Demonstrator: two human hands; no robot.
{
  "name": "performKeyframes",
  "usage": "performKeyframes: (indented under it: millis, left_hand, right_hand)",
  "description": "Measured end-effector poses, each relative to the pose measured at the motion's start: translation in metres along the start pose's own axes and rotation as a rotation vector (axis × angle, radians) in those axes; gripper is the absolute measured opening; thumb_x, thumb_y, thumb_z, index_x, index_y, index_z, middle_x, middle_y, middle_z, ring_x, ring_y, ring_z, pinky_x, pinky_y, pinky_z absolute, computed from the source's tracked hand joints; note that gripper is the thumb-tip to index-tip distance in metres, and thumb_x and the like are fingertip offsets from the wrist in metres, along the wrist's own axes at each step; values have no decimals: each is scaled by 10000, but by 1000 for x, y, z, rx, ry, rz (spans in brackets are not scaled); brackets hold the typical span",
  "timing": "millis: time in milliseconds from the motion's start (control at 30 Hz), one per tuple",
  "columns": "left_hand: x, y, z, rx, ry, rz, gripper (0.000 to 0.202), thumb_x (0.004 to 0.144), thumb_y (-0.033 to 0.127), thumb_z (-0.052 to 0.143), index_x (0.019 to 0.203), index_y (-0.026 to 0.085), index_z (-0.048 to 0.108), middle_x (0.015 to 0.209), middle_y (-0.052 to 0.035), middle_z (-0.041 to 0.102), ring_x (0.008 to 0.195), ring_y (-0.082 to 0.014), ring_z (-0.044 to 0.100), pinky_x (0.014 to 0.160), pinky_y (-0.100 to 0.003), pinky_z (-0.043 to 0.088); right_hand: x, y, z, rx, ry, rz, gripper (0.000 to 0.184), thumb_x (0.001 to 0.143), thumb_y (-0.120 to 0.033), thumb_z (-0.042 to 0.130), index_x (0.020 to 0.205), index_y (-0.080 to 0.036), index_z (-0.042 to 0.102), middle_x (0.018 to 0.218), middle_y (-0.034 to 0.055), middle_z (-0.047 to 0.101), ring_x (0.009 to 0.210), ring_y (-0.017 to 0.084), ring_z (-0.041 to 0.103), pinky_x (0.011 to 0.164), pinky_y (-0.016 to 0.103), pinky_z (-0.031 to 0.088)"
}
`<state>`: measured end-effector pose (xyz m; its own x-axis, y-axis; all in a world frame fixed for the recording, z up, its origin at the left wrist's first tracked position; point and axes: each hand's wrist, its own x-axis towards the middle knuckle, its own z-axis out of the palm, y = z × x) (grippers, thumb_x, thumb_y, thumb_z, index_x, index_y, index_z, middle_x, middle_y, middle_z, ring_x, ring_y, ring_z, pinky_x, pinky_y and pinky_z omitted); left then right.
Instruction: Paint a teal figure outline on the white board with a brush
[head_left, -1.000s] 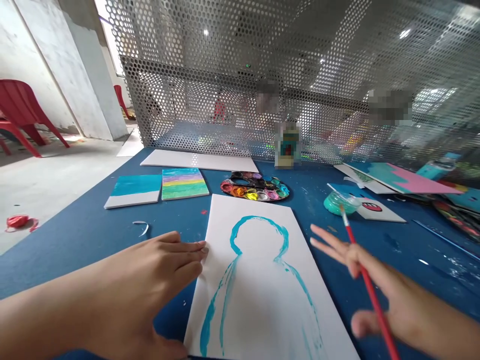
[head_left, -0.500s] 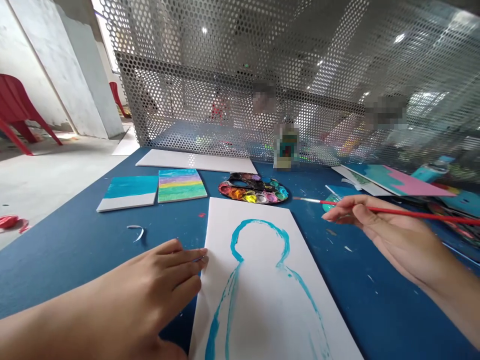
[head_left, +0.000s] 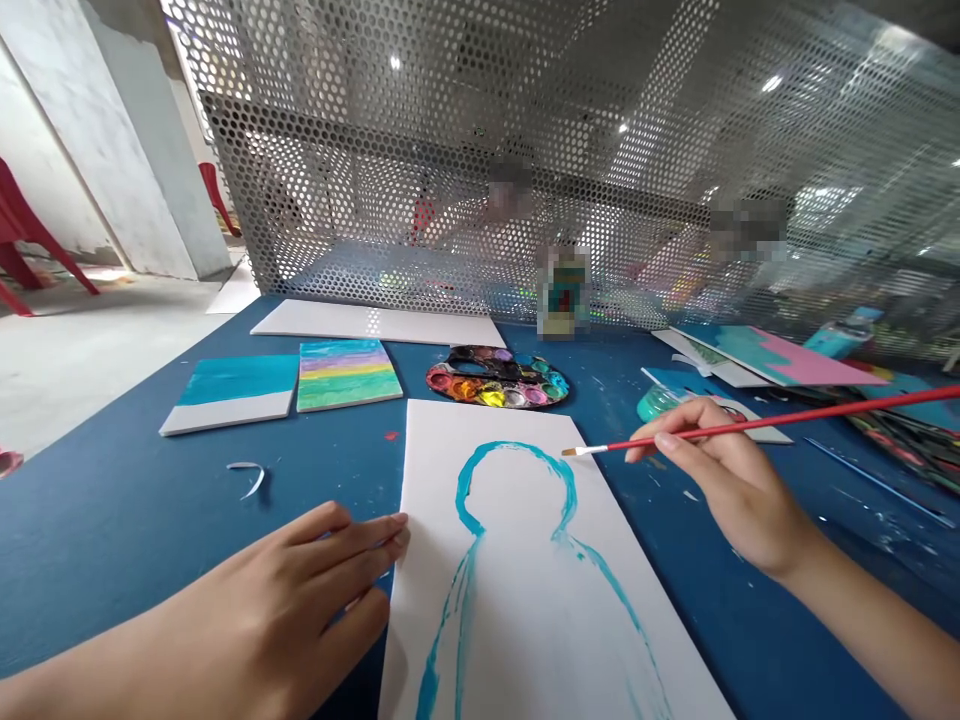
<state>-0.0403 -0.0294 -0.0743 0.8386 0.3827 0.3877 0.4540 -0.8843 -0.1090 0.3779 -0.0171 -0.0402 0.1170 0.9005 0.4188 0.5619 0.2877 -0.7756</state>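
A red-handled paintbrush [head_left: 750, 432] is grasped between thumb and fingertips of the right hand [head_left: 720, 480], its long axis slanting across the view, the tip held just beside the turquoise outline [head_left: 463, 490] on the white canvas board [head_left: 525, 620]. The left hand [head_left: 277, 600] is laid open, released, against the board's left edge.

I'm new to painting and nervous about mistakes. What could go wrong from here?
The left hand rests at the edge of the white board, near the teal outline. If that paint is wet, which I can't tell, a slip could smear it. The red-handled paintbrush in the right hand has its tip near the board, so a stray touch might leave a mark. The right hand also sits close to the teal paint dish, which could get knocked.
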Motion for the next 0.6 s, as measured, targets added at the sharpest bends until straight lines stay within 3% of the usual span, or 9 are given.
performKeyframes:
  millis: [133, 300, 433, 600]
  left_hand:
    - [0, -4, -2, 51, -7, 137, 566, 908, 663, 806, 1229, 204, 725, 1536, -180, 695, 1431, -325, 673, 1297, -432, 440]
    - [6, -10, -3, 95, 91, 248, 549, 951, 705, 723, 1164, 199, 719, 1442, -189, 749, 1340, -302, 717, 1102, -412, 590]
    - [-3, -14, 3, 71, 75, 271, 477, 1039, 616, 644, 1240, 188, 707, 1682, -195, 552, 1483, -319, 624, 1158, -446, 572]
    - [-14, -19, 9, 67, 36, 284, 645, 928, 640, 757, 1347, 159, 661, 1814, -211, 327, 1609, -351, 491, 1291, -473, 480]
  right_hand:
    - [-3, 5, 1, 5, 14, 14, 406, 1004, -678, 695, 909, -284, 700, 898, 47, 769, 913, 289, 752, 825, 433, 576]
    - [-6, 8, 4, 105, 130, 52, 503, 819, -785, 827, 798, -294, 717, 849, 38, 730, 847, 280, 711, 778, 420, 565]
    - [-4, 8, 4, 205, 161, 134, 476, 753, -762, 883, 763, -297, 780, 814, 33, 703, 838, 269, 698, 838, 417, 586]
    - [3, 8, 10, 412, 200, 280, 427, 609, -664, 970, 685, -280, 799, 819, 14, 669, 765, 200, 658, 769, 332, 616]
